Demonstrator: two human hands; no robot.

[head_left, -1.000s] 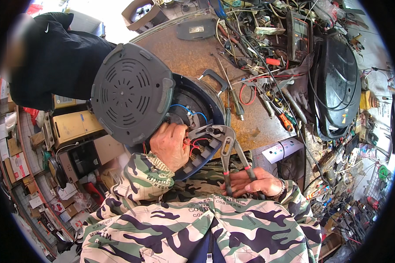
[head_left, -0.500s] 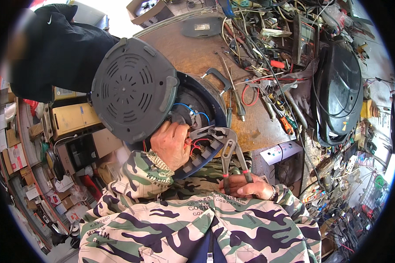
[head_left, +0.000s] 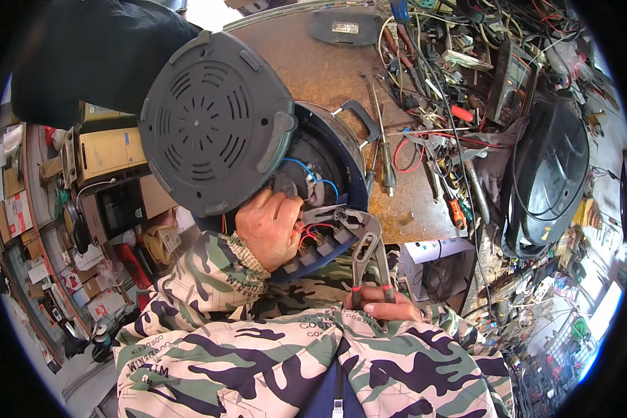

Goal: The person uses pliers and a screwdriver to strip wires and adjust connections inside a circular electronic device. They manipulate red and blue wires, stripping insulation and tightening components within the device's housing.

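Observation:
An appliance with a dark blue housing (head_left: pixel 355 174) lies opened, its round vented grey base plate (head_left: pixel 198 122) tilted to the upper left. Inside are blue and red wires, terminals and a dark round part. My left hand (head_left: pixel 266 230) is closed at the part under the plate's lower edge; what its fingertips hold is hidden. My right hand (head_left: pixel 386 310) grips the handles of large slip-joint pliers (head_left: pixel 369 244), whose jaws reach into the housing beside my left fingertips.
Screwdrivers (head_left: pixel 389 174), a C-clamp (head_left: pixel 369 125), tangled cables and tools cover much of the wooden bench (head_left: pixel 292 56). A black shell (head_left: pixel 547 177) stands at right. A person in black (head_left: pixel 83 52) is at upper left; cluttered shelves (head_left: pixel 10 202) are below them.
The pliers' handles have drawn closer together, and my right hand sits a little lower. The view has shifted, with the person in black now further out of the picture at upper left.

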